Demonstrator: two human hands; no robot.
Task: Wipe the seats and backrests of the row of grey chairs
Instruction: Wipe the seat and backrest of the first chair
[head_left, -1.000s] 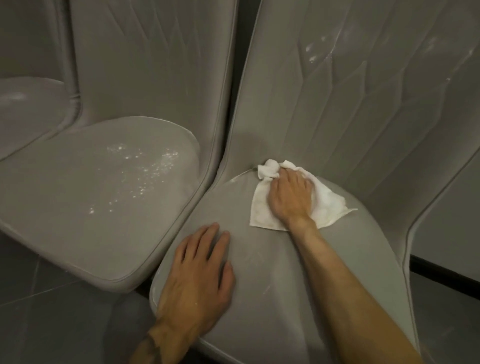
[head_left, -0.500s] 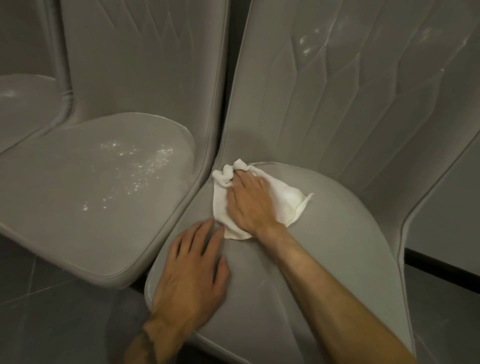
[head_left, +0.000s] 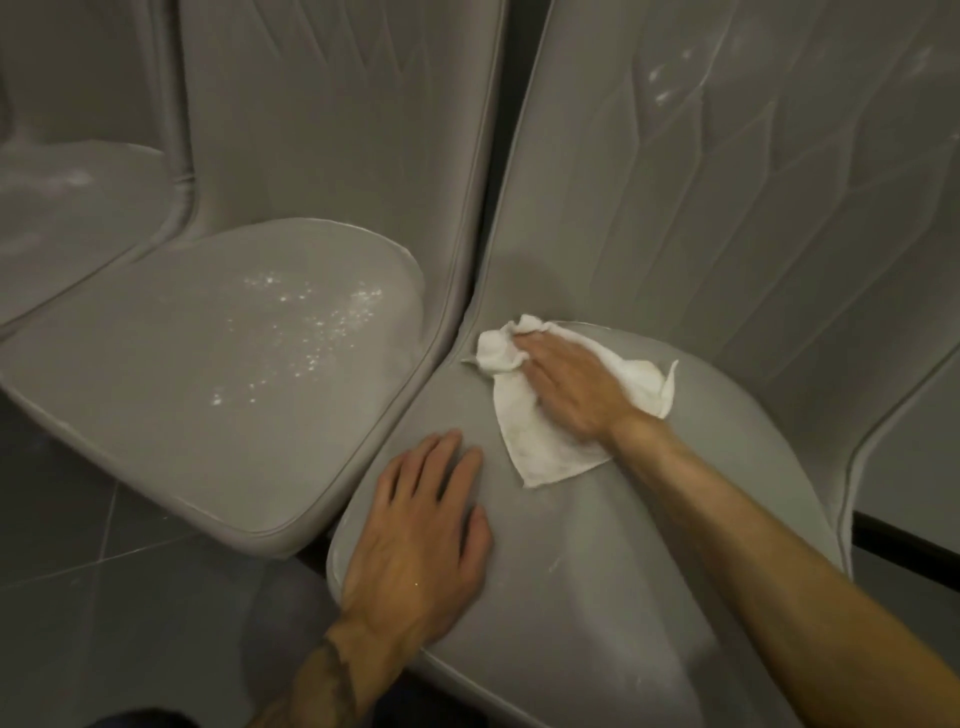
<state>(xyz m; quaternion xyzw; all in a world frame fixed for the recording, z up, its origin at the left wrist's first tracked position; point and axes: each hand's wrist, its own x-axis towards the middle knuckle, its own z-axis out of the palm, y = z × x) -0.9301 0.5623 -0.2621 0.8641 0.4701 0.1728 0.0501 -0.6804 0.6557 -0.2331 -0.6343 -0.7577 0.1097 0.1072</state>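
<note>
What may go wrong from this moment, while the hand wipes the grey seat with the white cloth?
1. The crumpled white cloth under the right hand looks yellowish in places, so it may smear dirt instead of lifting it.
2. The left hand rests flat on the grey padded seat being wiped; that patch may be skipped.
3. White specks lie on the neighbouring grey seat; they could be missed.
</note>
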